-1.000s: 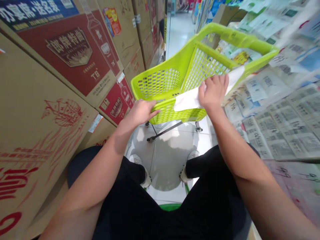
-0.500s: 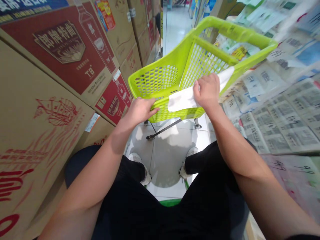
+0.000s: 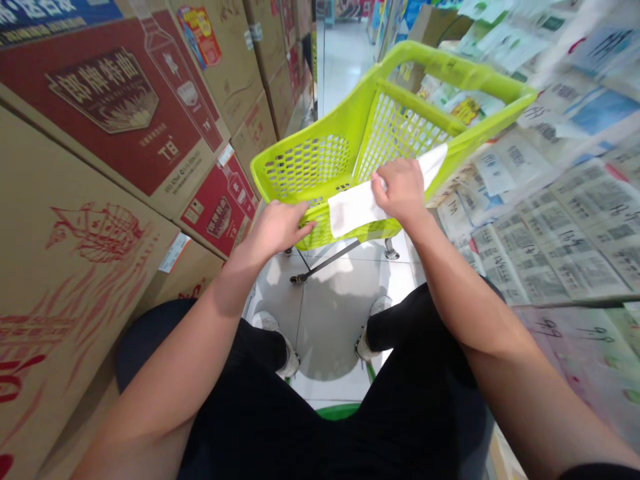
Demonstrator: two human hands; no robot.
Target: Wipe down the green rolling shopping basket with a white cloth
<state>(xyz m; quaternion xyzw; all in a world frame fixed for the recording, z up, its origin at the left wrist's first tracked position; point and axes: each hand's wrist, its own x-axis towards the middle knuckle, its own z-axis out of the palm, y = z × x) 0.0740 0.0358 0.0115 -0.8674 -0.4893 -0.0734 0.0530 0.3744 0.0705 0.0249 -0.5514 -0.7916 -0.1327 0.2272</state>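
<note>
A lime-green shopping cart [image 3: 367,127] with perforated basket walls stands tilted across the view in front of me. My left hand [image 3: 280,227] grips its near rim at the left corner, thumb apart from the fingers. Farther right along that side, a white cloth [image 3: 350,210] is draped over the rim. My right hand [image 3: 400,190] is closed on the cloth, pressing it round the rim, with cloth showing on both sides of the fingers. The basket's near inside is partly hidden by the cloth and hands.
Stacked cardboard cartons [image 3: 110,100] rise close on the left. Packaged goods [image 3: 565,233] with handwritten prices line the right. Beneath the cart, its wheels [image 3: 300,279] rest on the tiled floor [image 3: 330,320]. Part of a green seat [image 3: 339,411] shows between my legs.
The cart and both hands appear slightly farther left and lower, with the surroundings shifted left too. My right hand keeps its hold on the cloth, and the left stays on the rim.
</note>
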